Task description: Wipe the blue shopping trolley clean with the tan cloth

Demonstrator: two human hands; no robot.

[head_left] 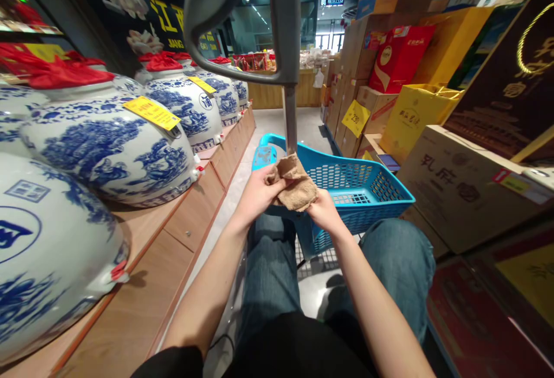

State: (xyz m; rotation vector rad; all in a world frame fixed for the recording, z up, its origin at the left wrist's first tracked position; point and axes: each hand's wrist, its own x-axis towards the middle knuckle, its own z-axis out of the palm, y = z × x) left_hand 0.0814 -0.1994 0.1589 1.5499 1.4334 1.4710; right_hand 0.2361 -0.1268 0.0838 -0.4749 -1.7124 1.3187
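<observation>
A crumpled tan cloth (298, 193) is gripped between my two hands, in front of a grey metal post (289, 118). My left hand (262, 192) is closed on the cloth's left side, with the thumb pressed over a fold. At its lower right edge my right hand (322, 210) is closed on it too; most of those fingers are hidden. Just beyond the hands is a blue perforated shopping basket cart (367, 212). Its looped grey handle (283, 32) rises above them on the post.
Large blue-and-white porcelain jars (104, 135) with red cloth tops line a wooden ledge (177, 210) on the left. Stacked cartons (467, 193) and gift bags (402, 57) crowd the right. My denim-covered knees (398, 274) flank the cart. A wooden counter (277, 89) stands ahead.
</observation>
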